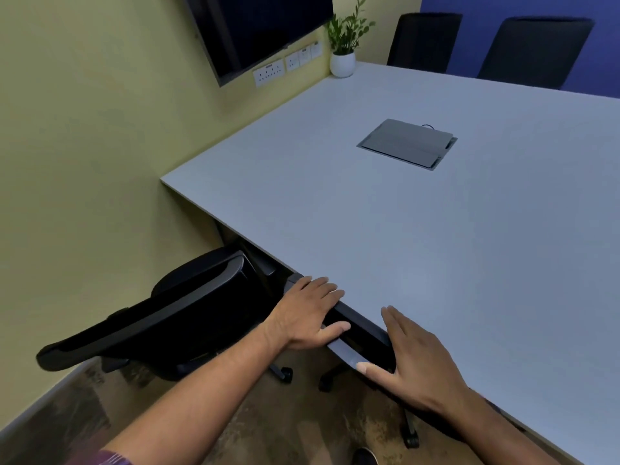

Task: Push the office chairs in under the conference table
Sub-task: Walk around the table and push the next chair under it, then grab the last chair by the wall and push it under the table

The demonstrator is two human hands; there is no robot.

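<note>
Both forearms reach fwd from bottom of frame. Left hand lies flat on top edge of the near chair's backrest, fingers spread wide, tips over the worktop edge, thumb along the backrest rim. Right hand also flat and wide, palm down at worktop edge, thumb on the backrest's grey band; neither hand is wrapped around anything. That chair sits tucked under the worktop w/ its castors on the carpet. Second chair to the left is near the wall, angled, seat partly under the corner. Two more chairs at far side. Closed cable box mid-worktop; potted plant at far corner, screen on wall.
</note>
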